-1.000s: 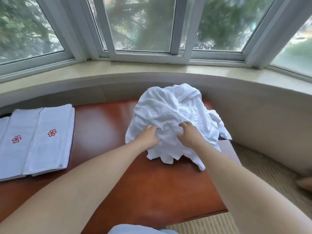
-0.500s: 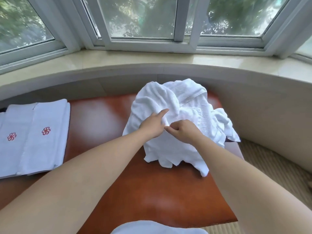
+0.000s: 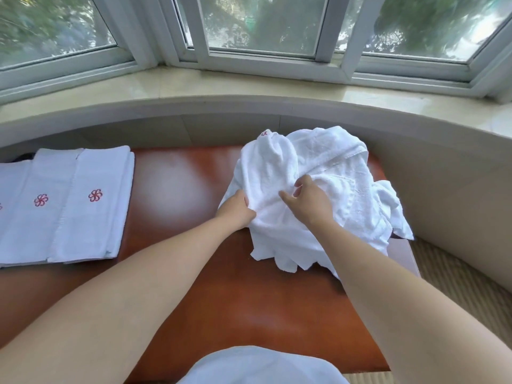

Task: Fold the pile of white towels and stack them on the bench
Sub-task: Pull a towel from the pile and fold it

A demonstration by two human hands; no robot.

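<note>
On the bench (image 3: 180,189), both hands grip the towel pile (image 3: 318,173)

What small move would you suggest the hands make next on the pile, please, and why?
Probably lift one towel clear. The left hand grips the near-left edge of the pile and the right hand pinches its top layer, but the towels are still tangled and none is spread on the bench.

A curved bay of white-framed windows (image 3: 260,37) is backed by green foliage; a pale stone sill (image 3: 249,87) is lit by daylight, above a beige curved wall (image 3: 443,173) and woven flooring (image 3: 457,286).
</note>
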